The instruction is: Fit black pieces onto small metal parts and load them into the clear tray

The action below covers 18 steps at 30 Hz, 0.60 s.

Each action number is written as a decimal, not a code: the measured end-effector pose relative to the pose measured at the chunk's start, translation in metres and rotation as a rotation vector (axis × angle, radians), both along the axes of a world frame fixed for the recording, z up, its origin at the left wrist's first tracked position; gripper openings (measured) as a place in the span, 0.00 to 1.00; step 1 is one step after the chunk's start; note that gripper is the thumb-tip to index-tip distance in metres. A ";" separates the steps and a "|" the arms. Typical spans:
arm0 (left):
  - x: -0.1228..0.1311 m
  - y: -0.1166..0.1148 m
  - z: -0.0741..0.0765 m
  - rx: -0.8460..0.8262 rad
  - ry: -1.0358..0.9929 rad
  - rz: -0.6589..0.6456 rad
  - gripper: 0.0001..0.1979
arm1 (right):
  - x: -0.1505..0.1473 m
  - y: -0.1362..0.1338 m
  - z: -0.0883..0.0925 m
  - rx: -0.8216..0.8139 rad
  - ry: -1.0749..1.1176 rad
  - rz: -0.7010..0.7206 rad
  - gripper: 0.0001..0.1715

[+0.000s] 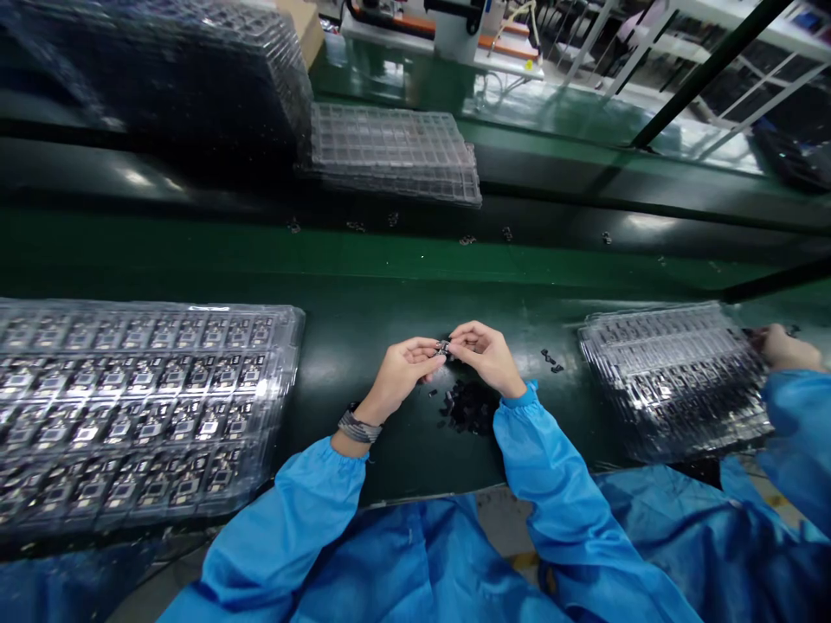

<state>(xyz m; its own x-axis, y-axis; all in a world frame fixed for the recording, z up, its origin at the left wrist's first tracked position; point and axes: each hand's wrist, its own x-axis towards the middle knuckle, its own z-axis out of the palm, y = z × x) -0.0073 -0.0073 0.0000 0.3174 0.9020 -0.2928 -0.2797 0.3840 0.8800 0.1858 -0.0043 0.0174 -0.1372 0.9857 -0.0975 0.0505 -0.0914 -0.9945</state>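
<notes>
Over the green work surface (402,459), my left hand (408,368) and my right hand (486,353) meet at a small electronic part (443,347). Both pinch it between thumb and fingers; its far side is hidden by the fingertips. Just below the hands lies a loose pile of small black pieces (468,407), with a few scattered at its left. To the left, a stack of clear plastic trays (299,346) carries rows of small electronic modules (120,428).
At right stands another stack of clear trays (623,346), with a co-worker's hand (789,349) beside it. A few black pieces (551,361) lie between. Behind are clear trays (396,143), a tall tray stack (195,95), and small parts (467,240) along a dark strip.
</notes>
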 end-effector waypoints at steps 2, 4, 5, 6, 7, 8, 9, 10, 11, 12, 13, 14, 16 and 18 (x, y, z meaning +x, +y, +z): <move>0.000 0.000 -0.001 -0.022 -0.047 0.003 0.22 | -0.002 -0.001 0.001 -0.018 0.008 0.008 0.21; 0.000 0.000 -0.002 -0.045 -0.086 0.004 0.23 | -0.002 -0.001 0.002 -0.024 0.003 0.025 0.21; 0.000 0.000 -0.002 -0.053 -0.096 0.005 0.23 | -0.002 0.000 0.002 -0.023 0.000 0.038 0.21; 0.000 0.001 -0.003 -0.058 -0.098 0.008 0.24 | -0.002 0.001 0.001 -0.021 -0.001 0.049 0.22; 0.000 0.002 -0.003 -0.060 -0.092 0.015 0.24 | -0.003 0.002 0.001 -0.019 -0.001 0.058 0.22; 0.001 0.003 -0.003 -0.058 -0.078 0.025 0.24 | -0.003 0.002 0.000 -0.018 0.000 0.061 0.23; 0.001 0.003 -0.002 -0.054 -0.053 0.032 0.25 | -0.004 0.003 0.000 -0.019 0.000 0.054 0.23; 0.002 0.003 0.001 -0.050 -0.019 0.040 0.26 | -0.006 0.002 0.001 -0.022 -0.002 0.038 0.23; 0.002 0.002 0.005 -0.045 0.023 0.044 0.27 | -0.009 0.000 0.002 -0.028 -0.005 0.014 0.24; 0.003 0.000 0.009 -0.042 0.070 0.044 0.27 | -0.012 -0.002 0.003 -0.037 -0.008 -0.015 0.24; 0.002 -0.001 0.013 -0.035 0.123 0.049 0.28 | -0.015 -0.004 0.003 -0.045 -0.006 -0.044 0.26; 0.002 -0.001 0.015 -0.036 0.170 0.052 0.29 | -0.017 -0.005 0.002 -0.061 0.005 -0.058 0.28; -0.001 0.003 0.014 -0.028 0.268 0.076 0.30 | -0.019 0.001 -0.002 -0.099 0.045 -0.049 0.30; -0.003 0.012 0.006 0.015 0.370 0.072 0.30 | -0.016 0.010 -0.006 -0.108 0.078 -0.090 0.29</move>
<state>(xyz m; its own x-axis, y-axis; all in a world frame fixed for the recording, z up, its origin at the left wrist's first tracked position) -0.0105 0.0049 0.0060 0.1286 0.9232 -0.3622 0.0327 0.3611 0.9320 0.1697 0.0056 0.0117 -0.0601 0.9787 -0.1964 -0.0399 -0.1990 -0.9792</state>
